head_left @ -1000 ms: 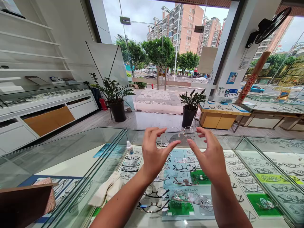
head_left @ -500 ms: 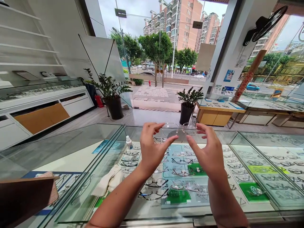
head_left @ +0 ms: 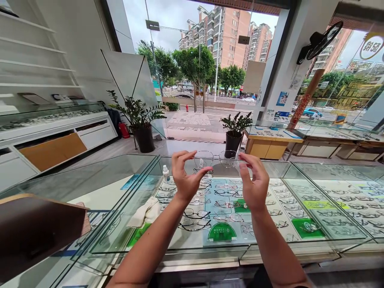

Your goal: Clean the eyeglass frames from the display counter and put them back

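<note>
A thin-rimmed pair of glasses is held up above the glass display case, its two round lenses side by side. My left hand grips the left edge of the frame with its fingertips, the thumb stretched below the left lens. At the right edge, my right hand pinches the frame between bent fingers and thumb. Under the glass, rows of spectacles lie around a green half-round card. A beige cloth and a small white bottle rest on the case, left of my left arm.
A dark brown box-like object fills the lower left corner. More display cases extend to the right. Beyond stand two potted plants, a wooden cabinet and a glass front facing the street.
The glasses and both hands have shifted slightly left in view. The lenses now appear more upright and rounder, and my right thumb has moved up closer to its fingers. The view has shifted.
</note>
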Demonstrator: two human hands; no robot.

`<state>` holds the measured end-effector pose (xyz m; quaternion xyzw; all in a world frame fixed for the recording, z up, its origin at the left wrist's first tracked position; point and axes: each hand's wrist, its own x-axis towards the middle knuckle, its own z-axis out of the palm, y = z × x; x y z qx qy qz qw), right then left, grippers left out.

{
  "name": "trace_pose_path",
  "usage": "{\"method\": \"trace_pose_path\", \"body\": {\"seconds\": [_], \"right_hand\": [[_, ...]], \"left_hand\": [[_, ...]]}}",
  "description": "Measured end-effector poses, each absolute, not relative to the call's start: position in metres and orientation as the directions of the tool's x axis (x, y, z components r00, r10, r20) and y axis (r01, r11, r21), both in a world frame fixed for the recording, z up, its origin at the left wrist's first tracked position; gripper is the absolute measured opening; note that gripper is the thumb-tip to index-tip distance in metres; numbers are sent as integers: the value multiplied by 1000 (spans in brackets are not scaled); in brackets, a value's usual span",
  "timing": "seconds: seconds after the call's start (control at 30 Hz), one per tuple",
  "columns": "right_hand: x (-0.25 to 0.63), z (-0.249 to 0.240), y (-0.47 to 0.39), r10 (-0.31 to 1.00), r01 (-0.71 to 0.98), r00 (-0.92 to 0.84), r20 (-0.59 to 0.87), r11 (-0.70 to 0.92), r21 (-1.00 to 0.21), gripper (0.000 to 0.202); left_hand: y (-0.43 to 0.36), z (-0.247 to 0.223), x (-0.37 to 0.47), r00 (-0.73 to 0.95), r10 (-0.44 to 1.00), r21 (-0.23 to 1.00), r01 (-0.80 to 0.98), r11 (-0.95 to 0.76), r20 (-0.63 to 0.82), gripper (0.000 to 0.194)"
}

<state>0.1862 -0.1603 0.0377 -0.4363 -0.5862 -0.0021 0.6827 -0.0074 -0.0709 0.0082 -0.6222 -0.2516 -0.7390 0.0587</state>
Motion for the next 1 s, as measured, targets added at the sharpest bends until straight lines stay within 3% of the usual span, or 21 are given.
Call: {"method": "trace_pose_path", "body": {"seconds": [0.13,0.33,0.53,1.0], "right_hand": [[193,28,-142,531,383,394,750,647,-660,30],[207,-6,-106,728,48,393,562,594,-803,30],[207,-44,-71,819,-46,303,488,524,-850,37],[196,-97,-41,926,-322,158,342,376,-869,44]], "left_hand": [[-70,3,-7,-189,198,267,482,-834,962,62],[-48,-29,-2,-166,171,234,530,-815,971,61],[-21,-67,-7,-190,342,388,551,-739,920,65],[-13,-100,-23,-106,409,394,559,-729,906,56]]}}
